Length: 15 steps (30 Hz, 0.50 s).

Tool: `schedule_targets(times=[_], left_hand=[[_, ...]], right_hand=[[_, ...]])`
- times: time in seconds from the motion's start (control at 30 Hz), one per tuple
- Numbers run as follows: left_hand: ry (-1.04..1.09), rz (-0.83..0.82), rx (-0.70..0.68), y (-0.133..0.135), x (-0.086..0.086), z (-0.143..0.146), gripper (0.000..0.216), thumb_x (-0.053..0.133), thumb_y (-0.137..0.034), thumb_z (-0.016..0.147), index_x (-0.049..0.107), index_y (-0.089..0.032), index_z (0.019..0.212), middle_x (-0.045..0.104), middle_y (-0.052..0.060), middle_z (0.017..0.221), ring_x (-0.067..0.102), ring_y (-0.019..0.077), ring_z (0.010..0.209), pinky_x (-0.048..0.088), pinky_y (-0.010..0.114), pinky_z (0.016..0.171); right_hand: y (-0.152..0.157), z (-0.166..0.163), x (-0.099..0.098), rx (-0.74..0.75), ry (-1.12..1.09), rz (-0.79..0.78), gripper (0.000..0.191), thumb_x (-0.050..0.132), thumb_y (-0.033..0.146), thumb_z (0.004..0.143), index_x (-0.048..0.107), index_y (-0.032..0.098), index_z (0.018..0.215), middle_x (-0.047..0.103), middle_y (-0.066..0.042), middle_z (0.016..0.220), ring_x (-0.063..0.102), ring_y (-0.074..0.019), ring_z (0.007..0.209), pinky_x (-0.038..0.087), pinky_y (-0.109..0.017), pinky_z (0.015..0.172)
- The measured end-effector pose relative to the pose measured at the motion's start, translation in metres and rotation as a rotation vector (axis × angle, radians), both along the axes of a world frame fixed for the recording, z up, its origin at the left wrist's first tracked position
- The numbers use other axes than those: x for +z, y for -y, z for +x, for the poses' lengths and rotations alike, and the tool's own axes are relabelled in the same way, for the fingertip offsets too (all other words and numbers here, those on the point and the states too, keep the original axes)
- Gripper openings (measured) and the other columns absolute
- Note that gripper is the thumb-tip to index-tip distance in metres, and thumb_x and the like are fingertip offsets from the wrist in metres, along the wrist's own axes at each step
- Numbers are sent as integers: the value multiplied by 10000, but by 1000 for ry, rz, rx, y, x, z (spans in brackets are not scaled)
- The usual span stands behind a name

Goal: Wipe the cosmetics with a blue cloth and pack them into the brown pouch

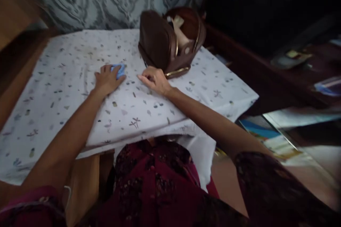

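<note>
- Blue cloth is bunched up small on the white patterned sheet, roughly mid-table and a bit left of the brown bag.
- Left hand sits flat on top of it, palm down, fingers close together and laid over the cloth so only its far edge pokes out past the fingertips. Looks like pressing, not really gripping.
- Right hand is just beside it on the sheet, fingers curled in loosely with the tips pressed together and touching the fabric. Can't tell if there's anything pinched between them.
- The two hands are near each other but not touching.
- Brown bag stands right behind the right hand, tipped a bit, flap open, something pale and rolled showing inside.
- Sheet covers the whole table and hangs over the near edge.
- Some magazines or papers lie lower down off to the right, pretty blurry.
</note>
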<state>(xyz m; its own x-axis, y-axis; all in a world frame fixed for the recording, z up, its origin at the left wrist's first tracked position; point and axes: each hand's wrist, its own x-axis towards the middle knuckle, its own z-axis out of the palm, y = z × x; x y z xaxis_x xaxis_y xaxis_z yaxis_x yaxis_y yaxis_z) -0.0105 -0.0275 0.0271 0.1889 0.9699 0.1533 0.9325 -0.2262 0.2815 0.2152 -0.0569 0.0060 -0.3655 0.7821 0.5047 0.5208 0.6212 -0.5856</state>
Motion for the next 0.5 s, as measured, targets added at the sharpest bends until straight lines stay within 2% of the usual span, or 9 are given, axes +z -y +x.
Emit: schedule_targets(times=[0.07,0.17,0.37,0.5], left_hand=[[-140,-41,-14,0,-2,0,591,416,-511,998,403,-189,1494,367,171,1557,293,431,1422,187,721,1100],[-208,-37,-37,3,0,2,650,290,-563,1029,348,-132,1513,357,182,1548,306,416,1397,211,727,1079],[-124,6,-13,12,1,4,712,231,-656,992,380,-176,1497,388,82,1550,309,358,1365,199,653,1125],[-93,9,-1,14,0,2,687,253,-639,990,389,-191,1492,423,32,1530,311,341,1368,185,630,1143]], right_hand=[[-1,0,-3,-21,30,64,418,438,480,1007,499,201,702,530,-14,744,524,-166,800,453,-347,869],[0,0,-2,-72,102,85,452,353,486,1041,504,197,728,527,-15,756,524,-168,838,462,-350,892],[3,-2,1,-90,177,81,435,359,473,1047,516,201,747,535,-21,767,538,-182,863,466,-361,925],[5,-2,2,-101,189,71,424,379,460,1045,518,209,733,555,-32,775,525,-183,859,444,-336,922]])
